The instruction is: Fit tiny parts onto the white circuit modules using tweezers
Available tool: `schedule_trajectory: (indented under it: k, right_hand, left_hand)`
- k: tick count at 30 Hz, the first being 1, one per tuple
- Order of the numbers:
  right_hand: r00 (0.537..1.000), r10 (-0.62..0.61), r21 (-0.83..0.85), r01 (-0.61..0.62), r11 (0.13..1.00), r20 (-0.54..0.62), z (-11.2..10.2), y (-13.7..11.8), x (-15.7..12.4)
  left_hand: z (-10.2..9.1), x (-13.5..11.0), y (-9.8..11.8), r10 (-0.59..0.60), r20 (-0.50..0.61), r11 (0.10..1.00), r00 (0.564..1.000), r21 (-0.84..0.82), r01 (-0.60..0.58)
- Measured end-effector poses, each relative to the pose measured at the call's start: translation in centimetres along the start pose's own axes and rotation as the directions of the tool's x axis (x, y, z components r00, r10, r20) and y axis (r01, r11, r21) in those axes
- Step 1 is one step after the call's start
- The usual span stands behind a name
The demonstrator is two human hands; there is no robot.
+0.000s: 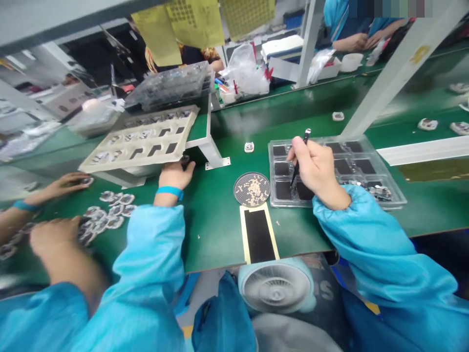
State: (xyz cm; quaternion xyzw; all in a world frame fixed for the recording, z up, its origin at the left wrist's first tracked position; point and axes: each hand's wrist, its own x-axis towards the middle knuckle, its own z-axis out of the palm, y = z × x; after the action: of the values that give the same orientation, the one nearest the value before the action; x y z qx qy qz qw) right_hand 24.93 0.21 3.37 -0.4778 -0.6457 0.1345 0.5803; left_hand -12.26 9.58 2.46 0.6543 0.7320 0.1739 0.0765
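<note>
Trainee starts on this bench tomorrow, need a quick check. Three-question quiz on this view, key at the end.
1. Multiple choice: the tip of the slim black tool in the wearer's right hand points down at: a) the fan; b) the clear tray; c) the black pad.
2. True or false: the wearer's blue wristband is on the right wrist.
3. Short answer: what lies in the round gray dish?

Key
1. b, the clear tray.
2. False: the blue wristband is on the left wrist.
3. Small pale pieces.
</note>
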Motion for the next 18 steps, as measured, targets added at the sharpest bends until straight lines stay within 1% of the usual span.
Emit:
schedule_trajectory:
  k: [1,2,3,4,5,6,7,8,9,10,12,13,14,15,16,18]
  right_hand:
    - [0.997,-0.023,0.007,0.023,1.000,0.067,-0.1,0.0,0.0]
    - [0.986,-0.066,0.009,0.065,0.998,0.151,-0.1,0.0,0.0]
    - [0.962,-0.119,0.012,0.119,0.993,0.245,-0.1,0.0,0.0]
    - [0.926,-0.170,0.019,0.174,0.985,0.338,0.0,0.0,-0.1]
    - [0.884,-0.211,0.031,0.218,0.976,0.417,0.1,0.0,-0.2]
    - [0.847,-0.241,0.046,0.249,0.967,0.473,0.3,0.0,-0.3]
    - [0.821,-0.262,0.062,0.268,0.961,0.507,0.4,0.1,-0.4]
    - [0.805,-0.274,0.077,0.276,0.958,0.527,0.4,0.1,-0.5]
    - [0.796,-0.280,0.085,0.279,0.956,0.537,0.4,0.2,-0.5]
    - [0.789,-0.282,0.085,0.282,0.956,0.546,0.3,0.2,-0.6]
    - [0.768,-0.269,0.063,0.288,0.956,0.581,-0.1,0.2,-0.5]
    - [0.759,-0.255,0.047,0.284,0.958,0.600,-0.3,0.1,-0.4]
    - [0.763,-0.240,0.040,0.271,0.962,0.600,-0.6,0.0,-0.3]
    - [0.783,-0.224,0.048,0.241,0.969,0.580,-0.8,-0.2,-0.2]
    - [0.813,-0.203,0.074,0.194,0.978,0.545,-1.0,-0.4,-0.2]
    - [0.869,-0.142,0.164,0.071,0.984,0.474,-0.9,-0.9,-0.3]
  left_hand:
    - [0.1,-1.0,1.3,0.046,0.061,0.997,0.997,0.053,-0.050]
    - [0.3,-1.8,2.8,0.125,0.157,0.990,0.980,0.046,-0.134]
    - [0.7,-2.5,4.5,0.238,0.246,0.970,0.940,-0.020,-0.241]
    - [1.3,-2.7,6.3,0.366,0.275,0.930,0.889,-0.090,-0.356]
    - [2.1,-2.6,8.1,0.493,0.264,0.870,0.829,-0.137,-0.474]
    - [3.1,-2.0,9.7,0.578,0.221,0.816,0.786,-0.142,-0.560]
    - [4.1,-1.0,11.2,0.632,0.179,0.775,0.754,-0.124,-0.620]
    - [5.1,0.2,12.4,0.671,0.166,0.740,0.722,-0.106,-0.664]
    - [6.2,1.6,13.4,0.686,0.179,0.725,0.705,-0.086,-0.683]
    - [7.1,3.0,14.1,0.678,0.222,0.728,0.701,-0.063,-0.683]
    - [8.6,5.5,14.8,0.626,0.342,0.748,0.701,-0.008,-0.663]
    - [9.1,6.4,14.9,0.604,0.372,0.757,0.705,0.010,-0.654]
    - [9.4,7.0,14.9,0.585,0.389,0.765,0.712,0.026,-0.643]
    - [9.5,7.3,14.9,0.572,0.390,0.773,0.722,0.039,-0.633]
    - [9.4,7.3,14.8,0.562,0.386,0.779,0.732,0.049,-0.625]
    - [8.8,6.9,14.5,0.545,0.367,0.793,0.754,0.068,-0.606]
